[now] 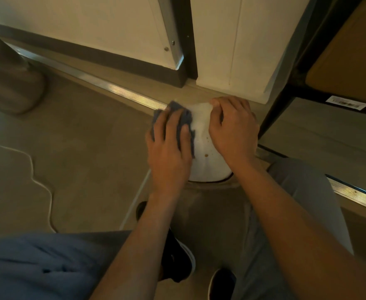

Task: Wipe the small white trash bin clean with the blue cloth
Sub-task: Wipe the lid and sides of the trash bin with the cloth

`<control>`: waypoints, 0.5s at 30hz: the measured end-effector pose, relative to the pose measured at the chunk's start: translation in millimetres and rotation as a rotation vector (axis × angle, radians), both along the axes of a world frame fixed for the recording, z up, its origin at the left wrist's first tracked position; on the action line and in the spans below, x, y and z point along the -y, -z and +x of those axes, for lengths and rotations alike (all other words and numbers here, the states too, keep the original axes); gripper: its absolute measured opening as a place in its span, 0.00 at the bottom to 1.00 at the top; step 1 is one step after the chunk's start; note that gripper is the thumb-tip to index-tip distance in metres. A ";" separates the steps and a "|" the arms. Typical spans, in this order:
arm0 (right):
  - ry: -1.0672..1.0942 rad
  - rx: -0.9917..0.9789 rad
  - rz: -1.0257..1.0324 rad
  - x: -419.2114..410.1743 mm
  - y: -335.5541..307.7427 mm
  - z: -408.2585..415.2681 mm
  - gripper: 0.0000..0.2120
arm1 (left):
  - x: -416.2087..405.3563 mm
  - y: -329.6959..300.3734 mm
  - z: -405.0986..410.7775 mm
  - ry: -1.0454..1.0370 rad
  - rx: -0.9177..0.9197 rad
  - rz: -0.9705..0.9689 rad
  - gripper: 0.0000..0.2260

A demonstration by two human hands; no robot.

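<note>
Blue cloth [181,124], one, under left hand [169,152]; one white bin [203,146].

Floor [87,148]: grey-brown, matte. Directly on it: small white trash bin [201,137] beside the door threshold; thin white cable [29,163] snaking at left; metal threshold strip [121,92]; two dark shoes [177,256].

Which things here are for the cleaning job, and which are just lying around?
For the job:
- small white bin, with brown spots on it
- blue cloth, pressed on the bin by the left hand
- right hand, steadying the bin

Just lying around:
- white cord on the floor
- big grey bin
- shelf label
</note>
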State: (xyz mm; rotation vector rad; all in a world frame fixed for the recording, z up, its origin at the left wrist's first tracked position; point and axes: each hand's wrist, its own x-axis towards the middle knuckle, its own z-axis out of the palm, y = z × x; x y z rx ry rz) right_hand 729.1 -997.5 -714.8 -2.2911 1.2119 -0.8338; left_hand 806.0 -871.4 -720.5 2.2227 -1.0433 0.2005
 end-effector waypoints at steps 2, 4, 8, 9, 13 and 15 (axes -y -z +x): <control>-0.010 0.002 0.002 0.9 0.5 -0.9 0.20 | -30.3 19.3 -19.8 0.011 0.012 0.014 0.18; -0.024 0.000 0.006 1.3 0.7 -1.3 0.20 | -47.6 32.2 -25.2 0.052 0.010 0.046 0.20; -0.038 -0.016 0.003 0.5 0.0 -1.3 0.20 | -34.8 20.1 -2.9 0.086 -0.180 -0.048 0.20; -0.040 -0.025 0.003 -0.4 -0.3 -1.3 0.20 | -26.0 12.1 8.9 0.088 -0.240 -0.079 0.19; -0.032 -0.025 0.011 -2.2 -1.8 -1.1 0.19 | 25.6 -21.2 65.3 0.039 -0.365 0.081 0.19; -0.023 -0.023 0.011 -2.1 -2.5 -0.8 0.19 | 50.8 -32.1 79.2 0.060 -0.492 0.244 0.18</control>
